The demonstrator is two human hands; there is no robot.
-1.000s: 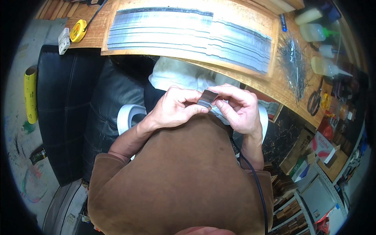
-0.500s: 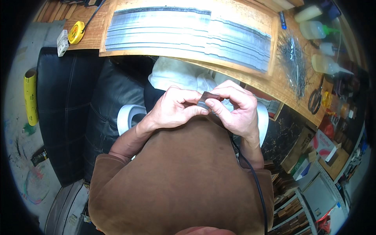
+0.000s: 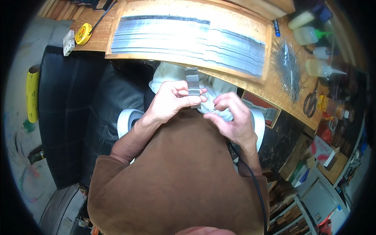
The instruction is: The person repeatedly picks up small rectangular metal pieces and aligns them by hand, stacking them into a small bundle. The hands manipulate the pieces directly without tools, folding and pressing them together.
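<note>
Upright between the fingers and thumb of my left hand (image 3: 169, 102) is a small narrow block with grey and dark stripes (image 3: 192, 83). Its striped face is turned up, and my fingertips show past its right edge. My right hand (image 3: 235, 122) is a short way to the right of the block, thumb and fingers apart with nothing visible between them. Beyond both hands, a shallow wooden tray (image 3: 267, 58) holds long rows of thin grey strips (image 3: 164, 37) on the workbench.
A loose pile of fine dark wires (image 3: 288, 70), black-handled scissors (image 3: 310, 105) and squeeze bottles (image 3: 318, 68) occupy the bench's right side. On its left is a yellow tape measure (image 3: 83, 34). A black padded seat (image 3: 64, 117) is at my left; a cable (image 3: 256, 184) runs by my right arm.
My right hand has let go of the block and drawn off to the right. My left hand now holds the block upright, its striped face showing instead of the dark brown one.
</note>
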